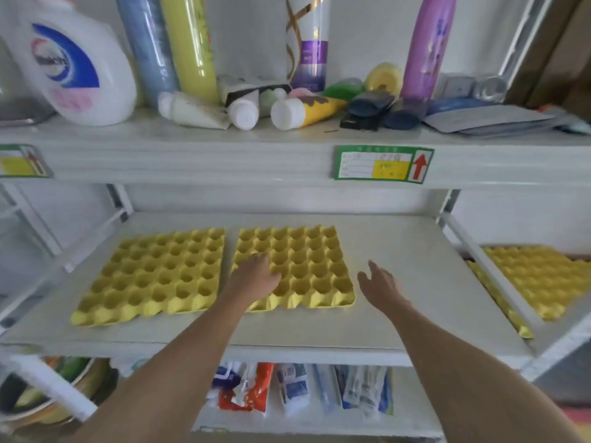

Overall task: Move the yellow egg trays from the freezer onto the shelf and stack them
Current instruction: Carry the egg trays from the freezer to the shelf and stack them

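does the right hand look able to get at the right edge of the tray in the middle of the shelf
Probably yes. The right hand hovers open just beside the middle tray, with only bare shelf between them. The left hand rests on the tray's left part, away from that edge.

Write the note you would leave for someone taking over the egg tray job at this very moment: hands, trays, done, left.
Left hand: flat on the right tray, gripping nothing.
Right hand: open, empty, over bare shelf.
Trays: left tray and right tray lie side by side on the middle shelf; more yellow trays sit off to the right.
Done: two trays on the shelf.
Left: stack them, bring the rest.
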